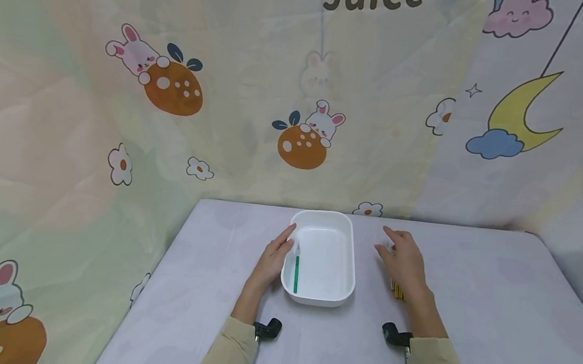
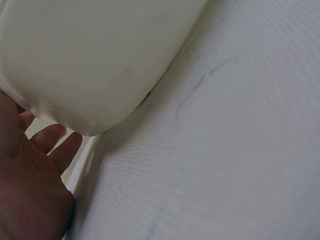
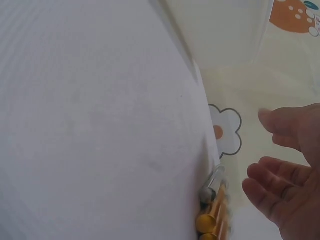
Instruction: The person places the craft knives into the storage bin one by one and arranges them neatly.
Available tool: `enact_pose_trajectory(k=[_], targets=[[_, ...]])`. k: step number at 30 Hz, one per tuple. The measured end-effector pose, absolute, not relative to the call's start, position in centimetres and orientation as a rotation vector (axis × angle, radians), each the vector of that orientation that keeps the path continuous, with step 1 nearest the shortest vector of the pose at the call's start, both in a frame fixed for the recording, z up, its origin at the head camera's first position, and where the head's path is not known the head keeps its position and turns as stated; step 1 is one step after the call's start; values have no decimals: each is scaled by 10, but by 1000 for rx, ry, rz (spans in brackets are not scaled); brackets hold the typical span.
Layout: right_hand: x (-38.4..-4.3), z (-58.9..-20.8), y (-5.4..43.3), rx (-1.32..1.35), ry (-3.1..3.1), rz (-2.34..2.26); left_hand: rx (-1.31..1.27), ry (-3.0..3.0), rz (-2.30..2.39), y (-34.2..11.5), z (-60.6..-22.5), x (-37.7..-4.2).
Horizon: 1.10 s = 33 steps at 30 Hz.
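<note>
A white rectangular tray [image 1: 320,268] stands on the table, with a slim green pen [image 1: 296,274] with a clear tip lying along its left side. My left hand [image 1: 273,257] rests against the tray's left edge, fingertips at the rim; in the left wrist view its fingers [image 2: 67,150] lie fairly straight by the tray wall [image 2: 110,65]. To the tray's right, my right hand [image 1: 404,262] hovers with thumb and index finger spread, nothing held. Partly hidden beneath it are several yellow-and-dark sticks [image 1: 397,291], whose round yellow ends [image 3: 206,223] lie beside a clear-capped pen [image 3: 212,185].
The table [image 1: 495,322] has a white cloth and ends at a printed fabric backdrop [image 1: 248,82] along its far edge. A black wrist-camera mount [image 1: 268,329] sits at the left cuff, another mount [image 1: 395,335] at the right one.
</note>
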State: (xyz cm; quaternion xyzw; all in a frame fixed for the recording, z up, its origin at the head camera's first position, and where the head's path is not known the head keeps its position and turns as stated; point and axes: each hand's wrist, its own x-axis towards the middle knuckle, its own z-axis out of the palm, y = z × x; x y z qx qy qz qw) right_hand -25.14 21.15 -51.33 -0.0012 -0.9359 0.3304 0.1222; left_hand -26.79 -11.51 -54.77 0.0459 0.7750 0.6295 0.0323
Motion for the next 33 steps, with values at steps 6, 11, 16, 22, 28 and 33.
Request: enact_pose_trajectory(k=[6,11,16,22,28,33], targets=[[-250,-515,214,-34,-2796,997,134,2381,1933,-114,-547,-267],[-249,-516,216,-52,-2838,984,137,2382,1939,-114,-548,-268],[-249,-516,216,-55,-2859,985,130,2376,1941,-114,-549,-268],[-249,-515,213,-54,-2875,962,132,2374,1936,-114,-549,-268],[-248,-513,209,-25,-2887,945,143,2384,1930,-114,-549,-268],[-249,-515,203,12,-2908,937,125,2391,1920,-114,-548,-269]])
